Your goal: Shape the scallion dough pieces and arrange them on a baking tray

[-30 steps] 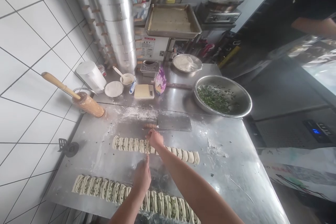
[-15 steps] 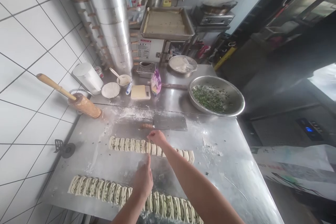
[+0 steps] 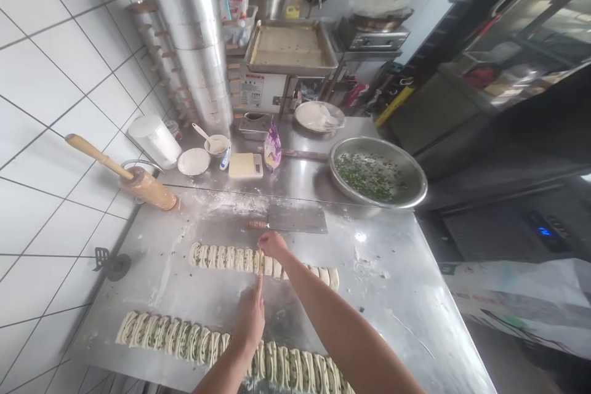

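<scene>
Two rows of coiled dough slices flecked with green lie on the steel table [image 3: 383, 295]. My right hand [image 3: 272, 245] sits over the far row of dough slices [image 3: 240, 260], and my left hand [image 3: 250, 317] is nearer me, just above the near row [image 3: 170, 340]. A thin pale stick [image 3: 259, 272], perhaps a chopstick, runs between the two hands and down to the far row. Both hands appear closed on it. My right forearm hides part of the far row. A steel cleaver [image 3: 295, 218] lies flat just beyond my right hand.
A wooden rolling pin [image 3: 148, 189] leans at the table's left end against the tiled wall [image 3: 60, 154]. Behind stand a steel bowl of chopped green herbs [image 3: 418, 184], a kitchen scale [image 3: 244, 166] and a metal baking tray [image 3: 290, 68]. Flour is scattered on the table.
The view has swung slightly, shifting the scene left. A forearm at the top right has left the view. My hands stay at about the same spot on the far row.
</scene>
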`<act>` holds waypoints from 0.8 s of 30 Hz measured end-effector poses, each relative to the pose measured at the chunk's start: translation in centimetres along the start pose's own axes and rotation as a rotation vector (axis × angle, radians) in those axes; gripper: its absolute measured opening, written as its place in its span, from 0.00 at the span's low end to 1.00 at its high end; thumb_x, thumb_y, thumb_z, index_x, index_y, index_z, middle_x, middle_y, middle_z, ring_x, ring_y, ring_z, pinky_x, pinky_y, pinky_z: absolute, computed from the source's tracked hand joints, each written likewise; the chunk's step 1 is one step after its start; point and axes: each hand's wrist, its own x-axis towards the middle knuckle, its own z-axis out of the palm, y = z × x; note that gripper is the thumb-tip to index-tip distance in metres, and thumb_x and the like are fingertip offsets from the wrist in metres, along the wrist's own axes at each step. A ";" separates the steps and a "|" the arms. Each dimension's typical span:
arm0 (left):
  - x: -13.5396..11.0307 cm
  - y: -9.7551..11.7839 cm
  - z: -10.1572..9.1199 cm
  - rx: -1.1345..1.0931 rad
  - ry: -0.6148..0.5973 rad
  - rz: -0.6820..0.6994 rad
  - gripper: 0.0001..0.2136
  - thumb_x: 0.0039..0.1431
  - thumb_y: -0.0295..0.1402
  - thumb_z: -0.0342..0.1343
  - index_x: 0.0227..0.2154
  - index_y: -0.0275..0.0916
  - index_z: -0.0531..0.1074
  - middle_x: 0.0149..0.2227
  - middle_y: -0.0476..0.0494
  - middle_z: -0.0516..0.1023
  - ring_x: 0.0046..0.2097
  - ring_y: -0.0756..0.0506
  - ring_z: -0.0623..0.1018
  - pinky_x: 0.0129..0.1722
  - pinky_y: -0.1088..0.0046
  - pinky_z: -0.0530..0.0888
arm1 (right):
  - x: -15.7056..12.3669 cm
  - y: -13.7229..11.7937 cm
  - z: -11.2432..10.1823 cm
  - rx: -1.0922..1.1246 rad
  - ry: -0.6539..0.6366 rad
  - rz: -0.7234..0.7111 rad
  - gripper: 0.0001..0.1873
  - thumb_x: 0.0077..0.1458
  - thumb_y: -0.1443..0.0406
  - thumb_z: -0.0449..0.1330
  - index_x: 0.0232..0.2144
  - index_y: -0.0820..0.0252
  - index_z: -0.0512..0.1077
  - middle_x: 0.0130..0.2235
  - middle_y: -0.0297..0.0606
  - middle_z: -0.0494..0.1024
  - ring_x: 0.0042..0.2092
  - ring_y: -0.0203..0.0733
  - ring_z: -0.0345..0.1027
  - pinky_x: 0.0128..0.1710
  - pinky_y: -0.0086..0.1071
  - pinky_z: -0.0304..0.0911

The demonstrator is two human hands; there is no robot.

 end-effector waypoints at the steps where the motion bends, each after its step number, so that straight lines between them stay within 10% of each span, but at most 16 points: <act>1: -0.2 0.0 0.0 -0.006 0.010 0.009 0.35 0.69 0.25 0.44 0.76 0.44 0.43 0.47 0.38 0.82 0.46 0.43 0.81 0.48 0.67 0.78 | -0.1 0.3 -0.4 0.032 -0.032 -0.015 0.13 0.66 0.56 0.64 0.39 0.62 0.77 0.36 0.34 0.80 0.34 0.37 0.75 0.36 0.34 0.75; 8: -1.2 0.7 1.5 0.020 -0.052 0.016 0.30 0.73 0.28 0.42 0.75 0.43 0.48 0.50 0.37 0.82 0.45 0.44 0.82 0.45 0.71 0.77 | -1.4 3.3 -2.1 0.081 -0.064 -0.040 0.15 0.66 0.55 0.63 0.37 0.63 0.76 0.32 0.31 0.78 0.31 0.35 0.72 0.33 0.32 0.73; 18: 0.1 -0.6 4.7 0.104 -0.038 -0.027 0.33 0.69 0.25 0.44 0.75 0.42 0.46 0.49 0.36 0.82 0.51 0.42 0.80 0.54 0.67 0.75 | -1.0 3.2 0.6 -0.039 0.125 -0.005 0.14 0.64 0.58 0.65 0.48 0.61 0.75 0.50 0.41 0.79 0.54 0.49 0.73 0.58 0.53 0.68; 24: -0.6 -0.2 4.7 0.054 0.031 -0.005 0.29 0.73 0.27 0.42 0.74 0.44 0.51 0.58 0.37 0.79 0.54 0.44 0.80 0.52 0.70 0.76 | -1.1 3.5 -1.6 0.063 -0.036 -0.014 0.13 0.65 0.57 0.65 0.39 0.62 0.77 0.38 0.36 0.81 0.38 0.40 0.76 0.41 0.38 0.76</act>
